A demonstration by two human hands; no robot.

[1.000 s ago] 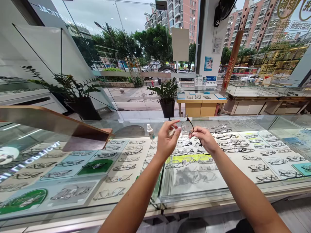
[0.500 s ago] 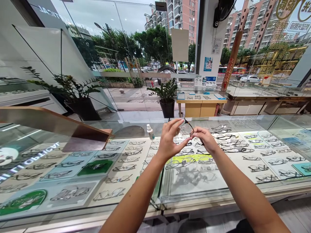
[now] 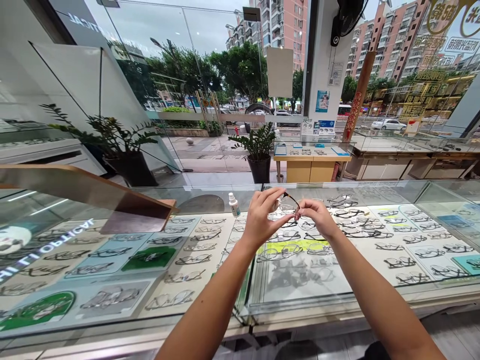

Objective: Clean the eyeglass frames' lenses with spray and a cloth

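Above the glass display case point(image 3: 292, 295) I hold a pair of dark-framed eyeglasses point(image 3: 292, 199) between both hands. My left hand point(image 3: 264, 212) curls round the left side, its thumb and fingertips closed on the frame. From the right, my right hand point(image 3: 315, 216) pinches the near part of the frame with thumb and fingertips. The hands partly hide the eyeglasses, so the lenses and temples barely show. A small white spray bottle point(image 3: 234, 205) stands on the case top, left of my left hand.
Rows of eyeglasses point(image 3: 193, 259) lie under the glass on both sides. A wooden-edged board point(image 3: 135, 200) juts in from the left. Beyond the case stand a potted plant point(image 3: 259, 167), a low display table point(image 3: 311, 162) and a window wall.
Both hands keep their grip on the eyeglasses, whose visible rim has tilted slightly. The whole view has shifted a little, moving the scene slightly down and right.
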